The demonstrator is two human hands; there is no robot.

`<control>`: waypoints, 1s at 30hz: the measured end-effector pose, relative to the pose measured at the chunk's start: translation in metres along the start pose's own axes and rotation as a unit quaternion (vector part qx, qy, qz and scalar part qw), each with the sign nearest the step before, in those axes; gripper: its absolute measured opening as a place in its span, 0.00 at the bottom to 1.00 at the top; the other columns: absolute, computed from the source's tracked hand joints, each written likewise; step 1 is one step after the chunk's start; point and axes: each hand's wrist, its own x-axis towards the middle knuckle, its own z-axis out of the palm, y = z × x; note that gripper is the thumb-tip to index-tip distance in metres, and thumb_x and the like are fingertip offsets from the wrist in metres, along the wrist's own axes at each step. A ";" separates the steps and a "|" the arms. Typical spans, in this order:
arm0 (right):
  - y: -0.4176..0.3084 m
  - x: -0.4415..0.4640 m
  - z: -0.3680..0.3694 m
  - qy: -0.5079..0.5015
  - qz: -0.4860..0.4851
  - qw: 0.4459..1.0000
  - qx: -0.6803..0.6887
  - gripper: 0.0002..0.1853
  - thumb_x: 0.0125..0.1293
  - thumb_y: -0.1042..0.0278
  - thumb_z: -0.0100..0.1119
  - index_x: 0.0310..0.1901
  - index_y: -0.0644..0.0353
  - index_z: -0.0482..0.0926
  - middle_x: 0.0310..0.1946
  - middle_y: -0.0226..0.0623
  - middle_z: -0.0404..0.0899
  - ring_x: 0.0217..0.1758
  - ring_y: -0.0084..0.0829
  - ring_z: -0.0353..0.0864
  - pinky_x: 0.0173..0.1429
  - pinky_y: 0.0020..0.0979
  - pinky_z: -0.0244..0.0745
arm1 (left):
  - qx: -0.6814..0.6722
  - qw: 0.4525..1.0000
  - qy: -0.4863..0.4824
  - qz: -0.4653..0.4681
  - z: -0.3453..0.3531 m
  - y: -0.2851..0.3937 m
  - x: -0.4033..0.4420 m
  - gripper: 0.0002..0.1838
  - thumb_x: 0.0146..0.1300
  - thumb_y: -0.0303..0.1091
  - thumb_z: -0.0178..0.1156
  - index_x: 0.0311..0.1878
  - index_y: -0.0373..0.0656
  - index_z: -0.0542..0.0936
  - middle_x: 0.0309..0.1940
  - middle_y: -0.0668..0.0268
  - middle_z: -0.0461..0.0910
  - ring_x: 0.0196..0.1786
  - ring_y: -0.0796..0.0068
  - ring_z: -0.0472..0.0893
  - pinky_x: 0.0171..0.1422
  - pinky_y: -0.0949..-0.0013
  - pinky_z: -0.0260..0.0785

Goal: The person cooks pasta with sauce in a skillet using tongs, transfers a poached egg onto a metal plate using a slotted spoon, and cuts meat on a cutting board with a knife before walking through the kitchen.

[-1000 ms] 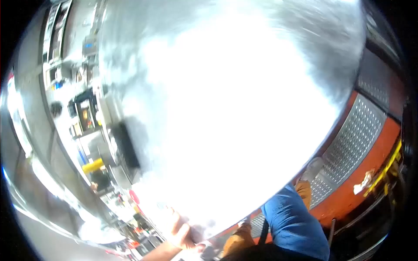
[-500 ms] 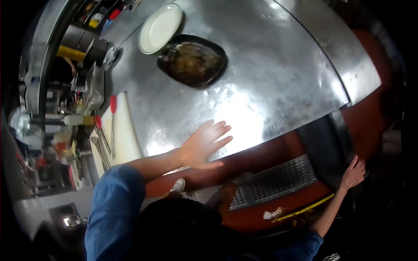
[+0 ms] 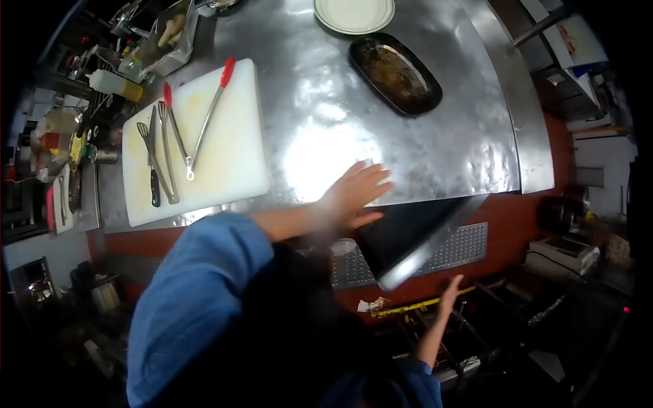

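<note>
My left hand (image 3: 357,194) has its fingers spread over the front edge of the steel table (image 3: 299,81), with nothing in it. Below that edge a dark panel (image 3: 411,234), like an open cabinet door or drawer front, juts out with a bright lower rim. My right hand (image 3: 449,296) is low on the right, fingers stretched out and holding nothing. It is apart from the panel's rim. Farther back on the table lie a dark oval platter (image 3: 398,75) with brown residue and a pale plate (image 3: 355,15).
A white cutting board (image 3: 231,149) on the left bears red-tipped tongs (image 3: 209,119), a black-handled knife (image 3: 155,187) and whisk-like tools (image 3: 163,156). Behind it are a squeeze bottle (image 3: 115,86) and a metal pan (image 3: 170,41). A perforated metal strip (image 3: 459,246) lies on the red floor.
The view has turned, bringing the cutting board fully into sight. My right hand has come away from the dark panel's edge. The panel now juts out nearer my body. My left hand remains spread.
</note>
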 end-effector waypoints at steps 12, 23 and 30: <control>-0.222 -0.208 0.312 -0.382 -0.363 0.818 -0.232 0.18 0.64 0.56 0.51 0.29 0.64 0.79 0.20 0.36 0.79 0.25 0.22 0.77 0.31 0.25 0.71 | 0.019 0.820 0.324 -0.472 -0.226 -0.062 -0.272 0.07 0.55 0.26 0.59 0.37 0.37 0.77 0.25 0.60 0.78 0.28 0.67 0.78 0.33 0.71 0.71; -0.299 -0.231 0.560 -0.290 -0.395 0.792 -0.363 0.30 0.58 0.42 0.44 0.16 0.62 0.79 0.13 0.38 0.77 0.23 0.36 0.79 0.38 0.36 0.73 | -0.253 0.751 0.316 -0.522 -0.173 -0.014 -0.303 0.11 0.58 0.33 0.59 0.42 0.38 0.78 0.30 0.65 0.79 0.31 0.79 0.77 0.36 0.75 0.69; -0.260 -0.305 0.441 -0.684 -0.306 0.640 -0.170 0.24 0.69 0.48 0.43 0.30 0.65 0.74 0.16 0.38 0.77 0.14 0.25 0.74 0.19 0.23 0.69 | -0.286 0.826 0.141 -0.464 -0.094 0.069 -0.447 0.21 0.59 0.47 0.56 0.54 0.49 0.75 0.44 0.57 0.78 0.44 0.57 0.78 0.51 0.63 0.68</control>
